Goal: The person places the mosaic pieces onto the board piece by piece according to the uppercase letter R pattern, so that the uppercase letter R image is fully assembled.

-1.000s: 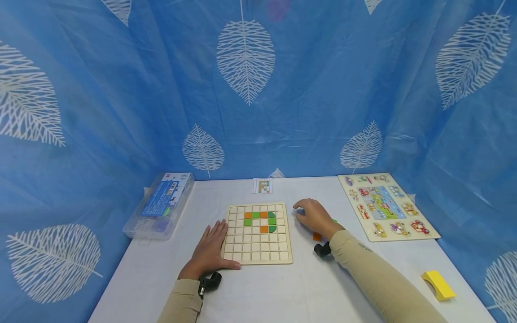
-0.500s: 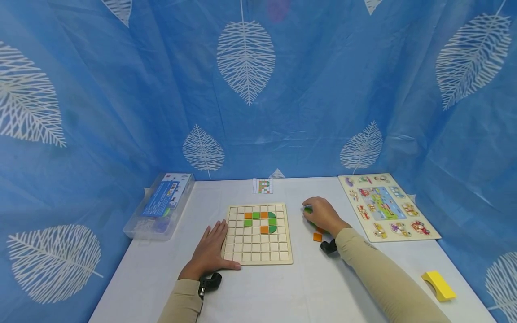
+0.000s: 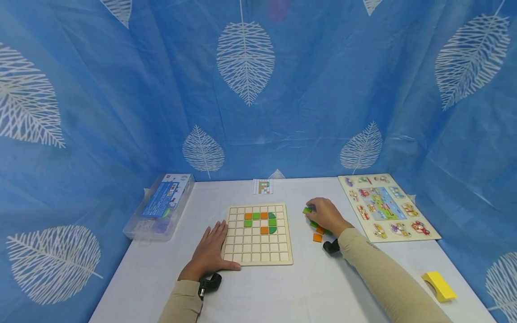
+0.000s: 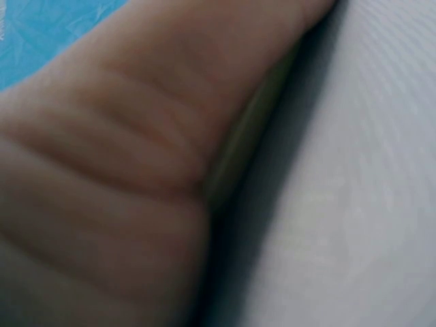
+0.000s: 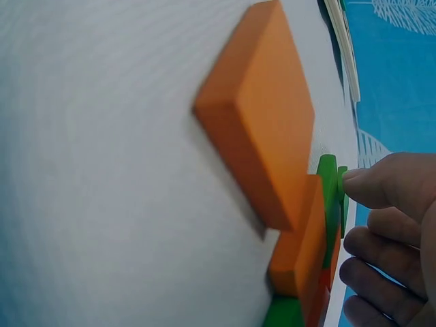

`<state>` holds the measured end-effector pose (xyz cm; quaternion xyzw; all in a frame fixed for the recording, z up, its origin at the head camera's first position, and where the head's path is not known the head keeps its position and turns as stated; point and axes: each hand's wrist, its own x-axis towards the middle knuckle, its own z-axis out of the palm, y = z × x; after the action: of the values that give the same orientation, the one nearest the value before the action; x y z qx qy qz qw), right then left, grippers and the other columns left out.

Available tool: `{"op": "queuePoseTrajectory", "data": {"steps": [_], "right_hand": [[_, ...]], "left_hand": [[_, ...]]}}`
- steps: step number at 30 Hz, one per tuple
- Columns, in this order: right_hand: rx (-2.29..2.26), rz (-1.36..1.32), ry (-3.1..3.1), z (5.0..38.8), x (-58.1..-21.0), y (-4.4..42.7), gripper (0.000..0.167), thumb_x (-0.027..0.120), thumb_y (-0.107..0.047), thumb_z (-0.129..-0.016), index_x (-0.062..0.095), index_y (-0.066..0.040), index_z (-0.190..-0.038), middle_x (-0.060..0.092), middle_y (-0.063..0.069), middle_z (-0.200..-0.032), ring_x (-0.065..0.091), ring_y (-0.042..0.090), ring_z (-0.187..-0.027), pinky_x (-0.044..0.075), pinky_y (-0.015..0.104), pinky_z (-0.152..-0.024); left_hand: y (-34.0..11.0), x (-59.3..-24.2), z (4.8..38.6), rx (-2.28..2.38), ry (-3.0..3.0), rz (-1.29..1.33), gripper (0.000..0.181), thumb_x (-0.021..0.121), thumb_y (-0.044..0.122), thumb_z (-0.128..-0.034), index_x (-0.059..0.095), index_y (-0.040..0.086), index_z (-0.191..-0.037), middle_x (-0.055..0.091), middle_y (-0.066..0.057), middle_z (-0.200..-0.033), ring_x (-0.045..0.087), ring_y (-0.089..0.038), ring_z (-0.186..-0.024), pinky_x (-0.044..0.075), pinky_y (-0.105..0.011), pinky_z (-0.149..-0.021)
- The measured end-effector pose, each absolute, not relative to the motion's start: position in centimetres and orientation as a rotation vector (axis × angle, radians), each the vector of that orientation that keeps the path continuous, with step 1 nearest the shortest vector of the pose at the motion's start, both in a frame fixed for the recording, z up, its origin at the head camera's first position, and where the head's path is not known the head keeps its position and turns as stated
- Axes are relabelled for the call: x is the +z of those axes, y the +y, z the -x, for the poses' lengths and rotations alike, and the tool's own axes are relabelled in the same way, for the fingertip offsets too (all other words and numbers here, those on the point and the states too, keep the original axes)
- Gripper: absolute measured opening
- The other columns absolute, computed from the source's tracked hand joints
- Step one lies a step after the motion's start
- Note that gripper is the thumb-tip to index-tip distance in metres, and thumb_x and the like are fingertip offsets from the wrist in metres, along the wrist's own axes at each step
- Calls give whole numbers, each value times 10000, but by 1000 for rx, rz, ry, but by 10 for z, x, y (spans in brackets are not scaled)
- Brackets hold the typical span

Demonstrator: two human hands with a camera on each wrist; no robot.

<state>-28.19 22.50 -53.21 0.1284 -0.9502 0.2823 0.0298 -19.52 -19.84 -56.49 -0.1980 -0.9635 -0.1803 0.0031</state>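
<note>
My left hand (image 3: 210, 251) lies spread along the left edge of the wooden grid board (image 3: 238, 256), thumb by the near corner; its palm side fills much of the left wrist view (image 4: 122, 150). Orange, green and dark green tiles sit in the board's upper cells. Right of the board, my right hand (image 3: 326, 216) pinches a green tile (image 3: 307, 210) above a small pile. In the right wrist view the thumb of that hand (image 5: 402, 231) is against a thin green tile (image 5: 343, 197); an orange tile (image 5: 272, 116) lies nearer the camera.
A small pattern card (image 3: 263, 186) lies behind the board. At the back left is a clear plastic box (image 3: 159, 226) with a blue label. A picture puzzle board (image 3: 373, 229) lies at the right, and a yellow arched block (image 3: 440, 287) near the right edge.
My right hand has moved right, away from the board, to the loose tiles, and has taken hold of a green one. My left hand has stayed in place.
</note>
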Motion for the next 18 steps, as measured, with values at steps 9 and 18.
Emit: {"op": "queuePoseTrajectory", "data": {"steps": [9,18], "right_hand": [[864,-386,-2948,285,-535,226,346,822,-123,-920,748,36,-1218,706,198,-1234,641,389,-1185,510,553,-1044],[879,-381,-2968,284,-535,227,332,818,-120,-929,749,28,-1219,707,183,-1220,651,366,-1147,525,542,-1024]], "left_hand": [[-199,-565,195,-553,-3017,619,1483,806,869,-593,284,-44,-1638,262,-184,-1699,180,-345,-1576,97,-539,-1268],[-200,-568,196,-564,-2996,636,1477,809,867,-596,294,-49,-1633,280,-190,-1691,191,-351,-1572,122,-547,-1264]]}}
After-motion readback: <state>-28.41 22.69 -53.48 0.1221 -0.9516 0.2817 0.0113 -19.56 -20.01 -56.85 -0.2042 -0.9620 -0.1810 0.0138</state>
